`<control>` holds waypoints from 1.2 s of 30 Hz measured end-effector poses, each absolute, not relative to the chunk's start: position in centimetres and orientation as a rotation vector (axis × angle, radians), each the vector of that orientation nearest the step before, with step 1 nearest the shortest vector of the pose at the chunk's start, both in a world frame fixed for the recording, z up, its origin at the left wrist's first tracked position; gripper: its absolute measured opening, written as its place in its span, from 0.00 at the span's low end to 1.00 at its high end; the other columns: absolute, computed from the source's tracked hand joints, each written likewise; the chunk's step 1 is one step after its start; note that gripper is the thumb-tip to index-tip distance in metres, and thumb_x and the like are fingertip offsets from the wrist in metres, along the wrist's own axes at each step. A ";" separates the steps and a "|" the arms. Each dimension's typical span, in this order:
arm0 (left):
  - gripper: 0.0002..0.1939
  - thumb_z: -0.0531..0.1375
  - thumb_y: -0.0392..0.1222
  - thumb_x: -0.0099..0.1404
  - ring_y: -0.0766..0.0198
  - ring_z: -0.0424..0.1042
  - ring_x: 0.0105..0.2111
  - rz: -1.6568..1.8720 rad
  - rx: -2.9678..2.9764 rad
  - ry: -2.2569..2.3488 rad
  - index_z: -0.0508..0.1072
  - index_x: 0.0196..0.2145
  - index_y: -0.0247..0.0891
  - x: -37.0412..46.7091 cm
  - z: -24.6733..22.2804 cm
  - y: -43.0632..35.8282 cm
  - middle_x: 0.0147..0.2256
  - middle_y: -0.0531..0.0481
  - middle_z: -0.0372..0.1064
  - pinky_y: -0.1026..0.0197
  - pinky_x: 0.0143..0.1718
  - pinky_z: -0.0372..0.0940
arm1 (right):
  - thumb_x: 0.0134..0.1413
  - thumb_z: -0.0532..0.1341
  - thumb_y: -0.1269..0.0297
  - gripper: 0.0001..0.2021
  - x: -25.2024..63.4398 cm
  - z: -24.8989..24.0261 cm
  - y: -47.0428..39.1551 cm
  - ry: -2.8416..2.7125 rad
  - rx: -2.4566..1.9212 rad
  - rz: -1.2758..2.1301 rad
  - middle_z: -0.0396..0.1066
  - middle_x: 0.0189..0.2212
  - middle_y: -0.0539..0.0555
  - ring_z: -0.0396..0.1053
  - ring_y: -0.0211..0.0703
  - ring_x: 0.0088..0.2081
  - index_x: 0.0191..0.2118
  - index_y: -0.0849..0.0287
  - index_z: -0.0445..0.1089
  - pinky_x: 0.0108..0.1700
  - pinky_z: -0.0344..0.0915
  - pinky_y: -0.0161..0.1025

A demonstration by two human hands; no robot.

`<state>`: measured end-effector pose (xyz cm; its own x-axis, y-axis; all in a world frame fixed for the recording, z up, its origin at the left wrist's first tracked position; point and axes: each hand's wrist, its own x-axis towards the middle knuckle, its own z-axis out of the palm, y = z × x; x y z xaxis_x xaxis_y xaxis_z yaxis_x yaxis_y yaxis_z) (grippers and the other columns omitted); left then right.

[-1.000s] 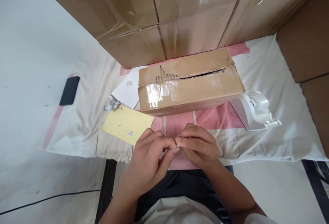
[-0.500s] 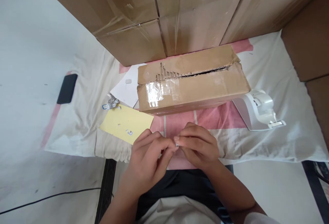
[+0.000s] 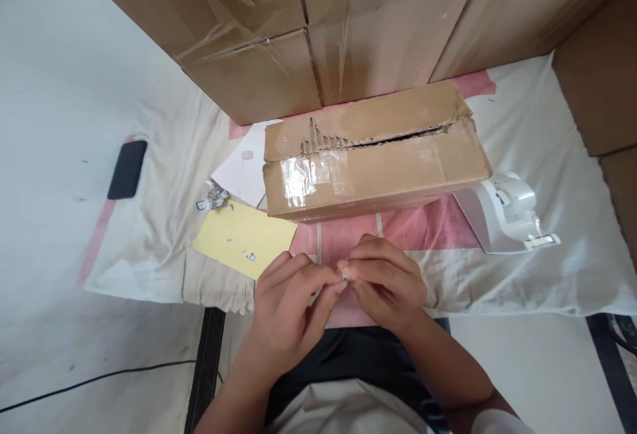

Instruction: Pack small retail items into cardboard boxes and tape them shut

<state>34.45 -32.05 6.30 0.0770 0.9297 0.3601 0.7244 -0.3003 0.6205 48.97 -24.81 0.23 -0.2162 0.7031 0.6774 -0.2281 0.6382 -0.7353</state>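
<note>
My left hand (image 3: pixel 293 301) and my right hand (image 3: pixel 385 281) meet fingertip to fingertip above the cloth's front edge. Both are closed in a pinch around one tiny pale piece (image 3: pixel 344 277), mostly hidden by the fingers. Left of them lies a yellow sheet (image 3: pixel 233 231) with small paper scraps on it. A bunch of small cut-out pieces (image 3: pixel 215 196) rests at its upper left corner. Behind the hands is a taped cardboard box (image 3: pixel 378 168) with a torn slit along its top.
A white tape dispenser (image 3: pixel 507 215) stands right of the box. White paper (image 3: pixel 241 172) with a small piece on it lies left of the box. A black phone (image 3: pixel 127 170) is at the far left. Large stacked cartons (image 3: pixel 263 82) rise behind.
The view has shifted slightly. My hands keep nearly the same pinched pose, with the right fingertips turned a little around the tiny piece.
</note>
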 end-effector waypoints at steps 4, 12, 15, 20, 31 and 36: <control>0.11 0.60 0.26 0.67 0.65 0.65 0.27 1.034 2.098 1.682 0.68 0.42 0.40 34.4 6.4 -32.1 0.30 0.53 0.74 0.58 0.31 0.58 | 0.60 0.62 0.77 0.13 49.0 0.4 -24.8 -1.622 -0.442 0.813 0.75 0.34 0.55 0.70 0.40 0.30 0.48 0.56 0.75 0.30 0.70 0.40; 0.09 0.60 0.28 0.69 0.67 0.66 0.27 0.964 2.058 1.731 0.67 0.40 0.41 33.7 6.3 -32.2 0.30 0.55 0.73 0.60 0.32 0.60 | 0.61 0.61 0.77 0.14 48.9 0.2 -25.0 -1.761 -0.505 0.616 0.76 0.32 0.54 0.70 0.40 0.29 0.50 0.57 0.74 0.29 0.69 0.38; 0.08 0.59 0.29 0.70 0.67 0.66 0.28 0.865 2.048 1.713 0.66 0.39 0.41 33.1 6.6 -32.2 0.30 0.55 0.72 0.60 0.33 0.59 | 0.61 0.61 0.76 0.13 48.8 0.0 -25.1 -1.798 -0.486 0.571 0.76 0.31 0.54 0.69 0.40 0.29 0.50 0.58 0.74 0.28 0.68 0.38; 0.08 0.56 0.30 0.72 0.66 0.63 0.28 0.770 2.045 1.663 0.63 0.39 0.41 32.6 6.9 -32.0 0.29 0.55 0.69 0.60 0.32 0.57 | 0.60 0.61 0.79 0.13 48.6 0.1 -25.0 -1.791 -0.429 0.627 0.76 0.32 0.56 0.70 0.41 0.30 0.48 0.60 0.74 0.29 0.68 0.39; 0.07 0.52 0.32 0.72 0.65 0.61 0.29 0.724 2.087 1.691 0.58 0.38 0.42 33.4 6.6 -31.5 0.30 0.56 0.64 0.59 0.34 0.56 | 0.56 0.61 0.83 0.16 48.2 0.0 -25.4 -1.631 -0.473 0.838 0.73 0.32 0.54 0.70 0.40 0.31 0.46 0.58 0.74 0.32 0.71 0.39; 0.07 0.53 0.32 0.72 0.64 0.63 0.29 0.704 2.159 1.786 0.58 0.38 0.42 34.0 6.8 -31.5 0.31 0.54 0.67 0.59 0.33 0.57 | 0.56 0.61 0.84 0.16 48.3 0.1 -25.3 -1.631 -0.497 0.828 0.73 0.32 0.54 0.70 0.39 0.31 0.45 0.59 0.74 0.33 0.70 0.39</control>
